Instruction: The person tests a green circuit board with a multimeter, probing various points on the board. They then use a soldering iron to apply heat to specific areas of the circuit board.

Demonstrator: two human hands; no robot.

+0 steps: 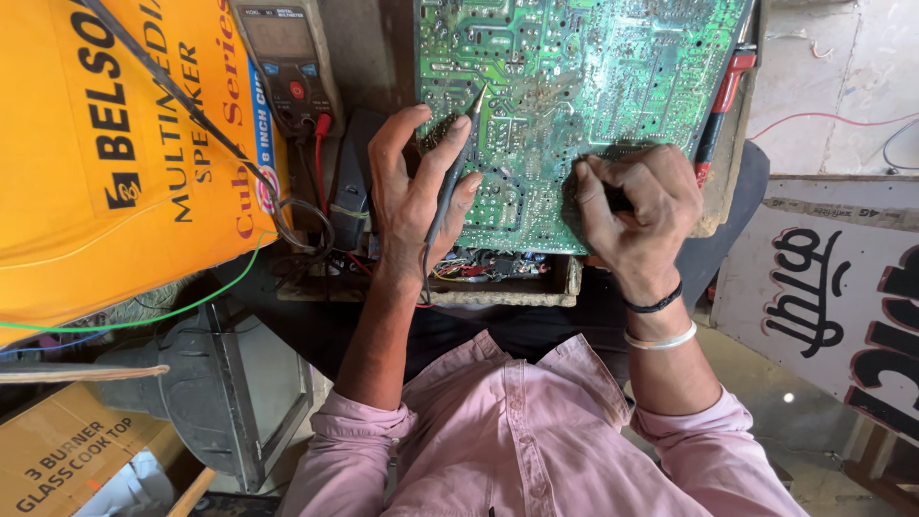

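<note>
Green circuit board (574, 86): left hand (414, 206) clamps soldering iron (452, 182); right hand (637, 211) pinches dark tool (617, 201).

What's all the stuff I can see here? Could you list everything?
circuit board: one, green, top centre, solder side up
probe: one, dark and thin, tip on the board
multimeter: one, grey, top left of the board
yellow box: one, far left
red-handled tool: one, along the board's right edge
cardboard carton: one, brown, bottom left
left hand: holds the probe
right hand: presses on the board, pinching something dark
</note>
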